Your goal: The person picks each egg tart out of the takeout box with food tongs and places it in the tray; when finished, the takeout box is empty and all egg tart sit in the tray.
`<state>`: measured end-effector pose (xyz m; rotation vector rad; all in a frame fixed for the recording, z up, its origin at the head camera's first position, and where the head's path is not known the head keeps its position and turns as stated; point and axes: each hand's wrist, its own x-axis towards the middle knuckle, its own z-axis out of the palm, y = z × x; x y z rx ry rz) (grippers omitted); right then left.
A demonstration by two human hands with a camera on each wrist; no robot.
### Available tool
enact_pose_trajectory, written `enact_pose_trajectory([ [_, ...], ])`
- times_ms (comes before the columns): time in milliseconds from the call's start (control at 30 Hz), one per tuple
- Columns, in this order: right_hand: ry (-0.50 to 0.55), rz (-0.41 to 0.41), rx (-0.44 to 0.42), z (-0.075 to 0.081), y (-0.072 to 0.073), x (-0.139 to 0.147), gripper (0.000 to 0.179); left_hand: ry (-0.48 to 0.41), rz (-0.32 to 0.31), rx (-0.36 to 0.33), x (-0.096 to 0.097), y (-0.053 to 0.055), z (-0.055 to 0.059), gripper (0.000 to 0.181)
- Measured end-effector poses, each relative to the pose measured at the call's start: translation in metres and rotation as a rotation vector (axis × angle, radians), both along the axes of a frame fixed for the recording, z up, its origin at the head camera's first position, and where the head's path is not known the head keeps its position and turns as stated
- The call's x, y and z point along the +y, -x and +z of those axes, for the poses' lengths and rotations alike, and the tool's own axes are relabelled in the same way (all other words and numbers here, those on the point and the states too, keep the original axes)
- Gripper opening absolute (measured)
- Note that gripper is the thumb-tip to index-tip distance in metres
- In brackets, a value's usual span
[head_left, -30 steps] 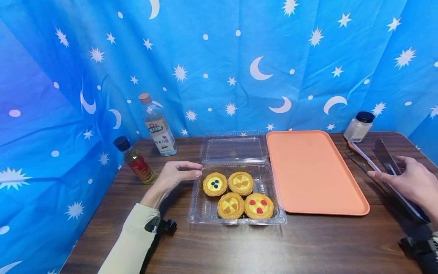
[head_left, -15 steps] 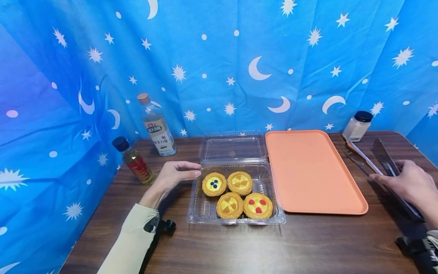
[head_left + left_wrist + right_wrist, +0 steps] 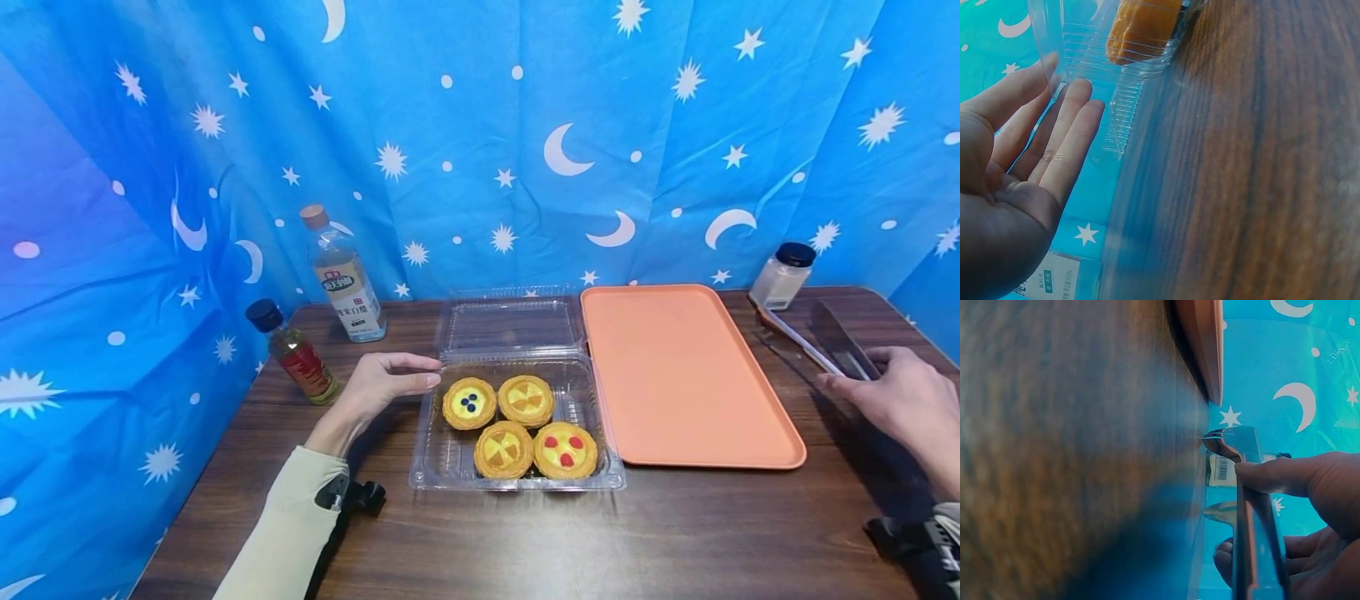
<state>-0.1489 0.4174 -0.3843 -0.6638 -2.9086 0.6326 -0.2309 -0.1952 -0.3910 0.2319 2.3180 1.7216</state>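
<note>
My left hand reaches in from the left, thumb and fingers fairly straight. Its fingertips touch the left rim of a clear plastic container with its lid laid back. Inside lie several tarts: one with blueberries, two with orange wedges, one with red pieces. At the right, my right hand grips metal tongs, thumb on one arm and fingers on the other side. In the right wrist view, a fork-shaped tip and a spoon-shaped piece show at their far end.
An orange tray lies between the container and my right hand. A black-capped jar stands behind the tongs. Two bottles stand at left: a clear one and a smaller red-labelled one. A blue patterned curtain hangs behind the table.
The two arms of the tongs have come slightly closer together as my right hand shifted a little. My left hand stays at the container's rim, and the tarts have not moved.
</note>
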Motion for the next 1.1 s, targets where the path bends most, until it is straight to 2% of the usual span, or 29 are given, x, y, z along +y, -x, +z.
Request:
enact_pose_trajectory([
  [200,0.033,-0.029,0.047,0.001,0.003,-0.004,0.074,0.005,0.010,-0.004,-0.002,0.000,0.000,0.034],
  [433,0.015,0.031,0.234,0.009,0.002,-0.009,0.063,0.015,0.018,0.001,-0.002,0.001,-0.001,0.035],
  [533,0.040,0.055,0.276,0.014,0.000,-0.013,0.065,0.011,0.015,0.003,-0.002,0.001,-0.001,0.035],
  [800,0.077,0.081,0.272,0.032,-0.004,-0.038,0.072,0.002,0.021,0.001,-0.002,0.002,-0.001,0.035],
  [1100,0.013,0.176,0.262,0.046,-0.009,-0.063,0.081,0.012,0.020,0.007,0.000,0.002,-0.002,0.033],
])
